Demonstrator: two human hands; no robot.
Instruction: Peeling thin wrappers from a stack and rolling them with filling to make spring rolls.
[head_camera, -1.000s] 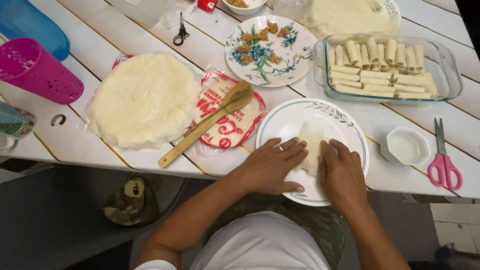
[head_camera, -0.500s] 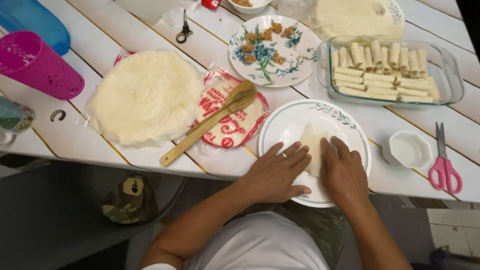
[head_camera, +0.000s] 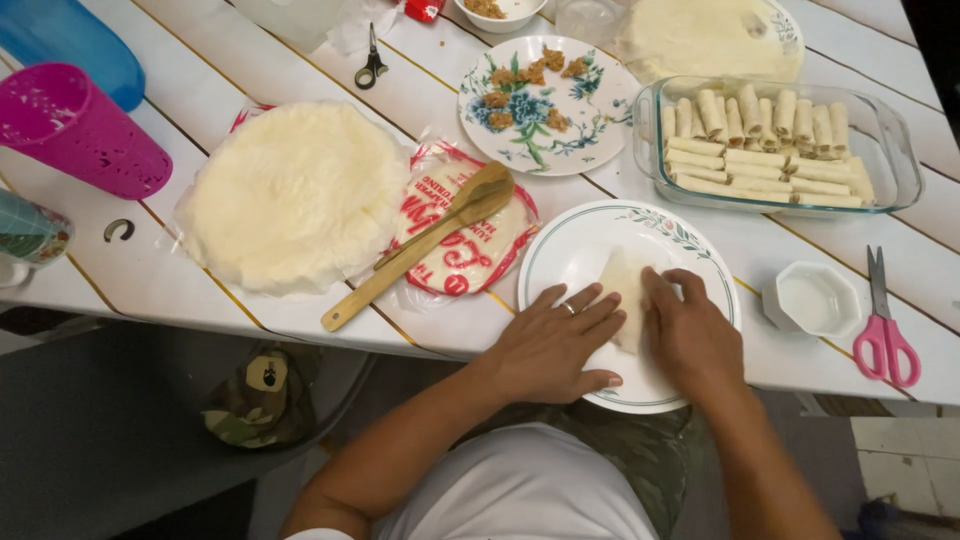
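Note:
Both my hands rest on a pale wrapper (head_camera: 624, 283) lying on a white plate with a green rim (head_camera: 560, 250). My left hand (head_camera: 555, 338) lies flat, fingers spread, a ring on one finger, covering the wrapper's left side. My right hand (head_camera: 690, 332) presses on its right side with the fingers curled over the edge. Only the top part of the wrapper shows between the hands. A small white octagonal bowl (head_camera: 812, 298) stands just right of the plate.
A glass dish (head_camera: 895, 150) holds several rolled wrappers. A floral plate (head_camera: 580, 130) carries bits of filling. A stack of round wrappers (head_camera: 295, 195), a wooden spoon (head_camera: 420, 245) on a printed packet, pink scissors (head_camera: 885, 335), black scissors (head_camera: 371, 60) and a pink cup (head_camera: 80, 130) are around.
My hands stay on the wrapper with only slight shifts of the fingers. The view has moved a little.

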